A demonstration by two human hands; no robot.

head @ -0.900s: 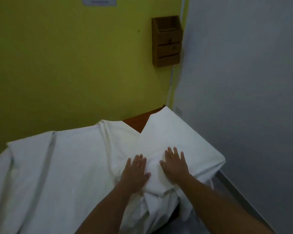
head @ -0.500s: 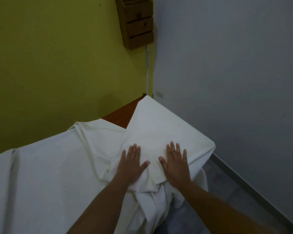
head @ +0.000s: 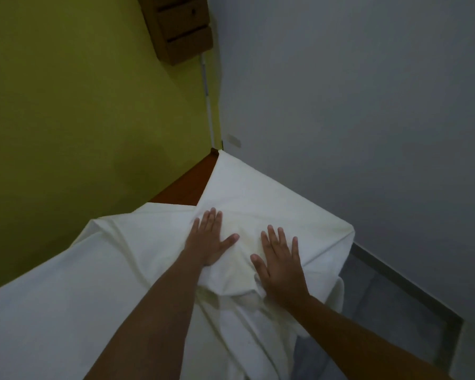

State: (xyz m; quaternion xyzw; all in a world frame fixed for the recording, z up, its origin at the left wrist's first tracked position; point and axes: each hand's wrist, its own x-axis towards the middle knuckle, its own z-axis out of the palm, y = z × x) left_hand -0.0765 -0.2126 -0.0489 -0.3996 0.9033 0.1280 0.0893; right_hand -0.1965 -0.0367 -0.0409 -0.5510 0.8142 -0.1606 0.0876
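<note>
A white sheet point(head: 93, 283) covers a bed or couch whose brown surface point(head: 187, 187) shows as a bare triangle at the far corner. A folded flap of the sheet point(head: 261, 198) lies over that corner. My left hand point(head: 207, 239) lies flat on the sheet with straight fingers, at the flap's left edge. Beside it, my right hand point(head: 281, 261) also presses flat on the flap, fingers spread. Bunched cloth point(head: 231, 300) sits just below both palms and hangs over the near edge.
A yellow-green wall point(head: 80, 105) runs along the far side, a grey wall point(head: 368, 105) along the right. A wooden wall box point(head: 180, 31) hangs near the corner. Grey floor point(head: 381, 319) with a dark skirting shows at the lower right.
Both hands have slid a little farther up the flap toward the corner and stay flat. The view has swung to the right, so the wall box sits farther left.
</note>
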